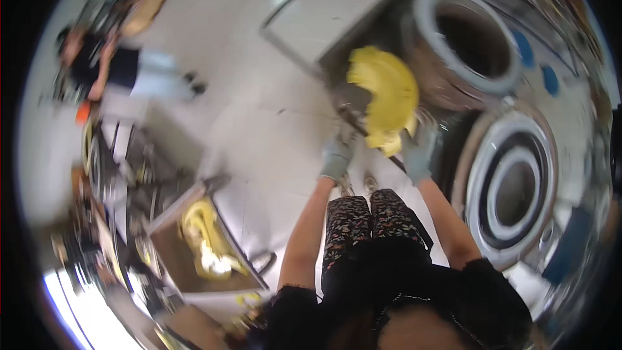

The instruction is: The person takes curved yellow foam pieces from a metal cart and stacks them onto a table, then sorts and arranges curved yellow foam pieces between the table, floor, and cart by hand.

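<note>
Shoes (370,183) stand just below the hands on the floor (259,142), so a slipped piece could land on the toes. The left hand (337,155), gloved in grey, is at the near left of the yellow piece (392,91); blur hides its fingers, so I cannot tell if they grip. The right hand (420,149), also gloved, is at its near right edge, fingers reaching forward; whether they pinch it I cannot tell. The piece, curved, shows against a dark surface (363,29), resting or lifted unclear. Gathered at its near end only, it could tip at the far end; smooth gloves could let it slide. Close on the right, two drums, one rim (424,10) beyond the other rim (475,198), could knock an edge if it swings. A person (120,71) is well apart, far left.
</note>
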Available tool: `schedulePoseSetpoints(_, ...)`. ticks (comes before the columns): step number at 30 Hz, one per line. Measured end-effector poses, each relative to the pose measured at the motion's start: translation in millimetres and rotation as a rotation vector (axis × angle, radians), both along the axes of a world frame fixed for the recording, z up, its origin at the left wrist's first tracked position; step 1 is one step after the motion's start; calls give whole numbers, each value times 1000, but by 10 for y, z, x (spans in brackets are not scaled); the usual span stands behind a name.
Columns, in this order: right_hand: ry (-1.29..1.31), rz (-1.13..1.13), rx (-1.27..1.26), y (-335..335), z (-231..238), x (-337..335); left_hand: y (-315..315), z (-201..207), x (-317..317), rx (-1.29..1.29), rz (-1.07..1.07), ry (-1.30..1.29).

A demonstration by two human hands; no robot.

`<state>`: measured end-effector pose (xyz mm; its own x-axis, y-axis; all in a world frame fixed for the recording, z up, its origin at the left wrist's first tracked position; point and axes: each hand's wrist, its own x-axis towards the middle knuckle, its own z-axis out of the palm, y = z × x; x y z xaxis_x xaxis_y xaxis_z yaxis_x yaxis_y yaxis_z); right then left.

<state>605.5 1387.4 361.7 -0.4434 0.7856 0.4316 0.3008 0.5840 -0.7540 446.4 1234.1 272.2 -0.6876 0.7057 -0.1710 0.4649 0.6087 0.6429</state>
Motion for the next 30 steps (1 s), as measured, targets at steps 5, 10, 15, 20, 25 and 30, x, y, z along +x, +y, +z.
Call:
schedulePoseSetpoints(5, -65, 488, 58, -1132, 81, -371, -1164, 205, 474, -51, 188, -125)
schedulePoseSetpoints(10, -217, 1023, -126, -2433, -399, -862, -2732, 330, 651, 34, 386, -245)
schedulePoseSetpoints(15, -385, 1259, -183, -3907, -709, -1283, -4323, 234, 906, 223, 673, -324)
schedulePoseSetpoints(20, -506, 1449, -245, -5217, -954, -1563, -5642, 46, 969, 520, 1056, -491)
schedulePoseSetpoints(25, -710, 1500, -503, -6189, -1045, -1892, -6839, -557, 840, 786, 1417, -584)
schedulePoseSetpoints(30, -860, 1308, -1162, -6692, -1597, -2205, -7645, -877, 317, 459, 1495, -425)
